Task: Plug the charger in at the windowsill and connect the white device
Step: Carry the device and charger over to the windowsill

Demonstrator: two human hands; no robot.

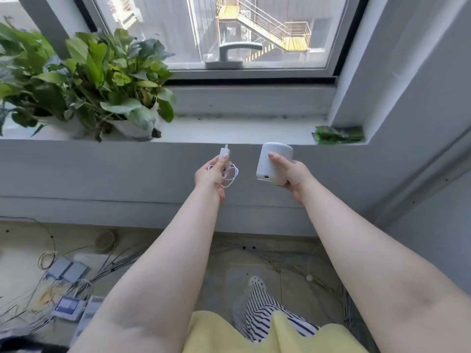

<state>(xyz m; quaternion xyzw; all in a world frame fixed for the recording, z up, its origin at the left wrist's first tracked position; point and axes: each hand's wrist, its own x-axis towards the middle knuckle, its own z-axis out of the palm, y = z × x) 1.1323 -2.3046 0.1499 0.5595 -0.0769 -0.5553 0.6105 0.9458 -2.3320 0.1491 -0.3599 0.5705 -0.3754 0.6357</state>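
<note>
While both arms reach out toward the pale grey windowsill (229, 133), I see each hand occupied just below its front edge. My view from the head camera shows the left hand (210, 175) closed around a small white plastic charger plug (224, 152), thumb pressed along its side, the narrow connector tip pointing upward. A thin white cable (230, 174) hangs in loose loops from the same fist, bunched beside the palm. Near it, but apart from it, the right hand (293, 175) grips a squat white cylindrical device (274, 161) with a rounded top, thumb on the front face and fingers wrapped behind and beneath. I can make out a small dark slot-shaped port (266, 177) low on the device's side, facing the camera. Charger and device are not touching; a gap of bare grey wall shows between them.

On the sill, leafy green potted plants (89, 80) in white pots crowd the left end, and a crumpled green packet (339, 134) lies at the far right corner. A white window handle (238, 53) sits on the frame above, with a yellow outdoor staircase (275, 29) visible through the glass. Below, tangled wires (84, 273) and white boxes (68, 270) litter the floor at left. I cannot see a wall socket from this angle.
</note>
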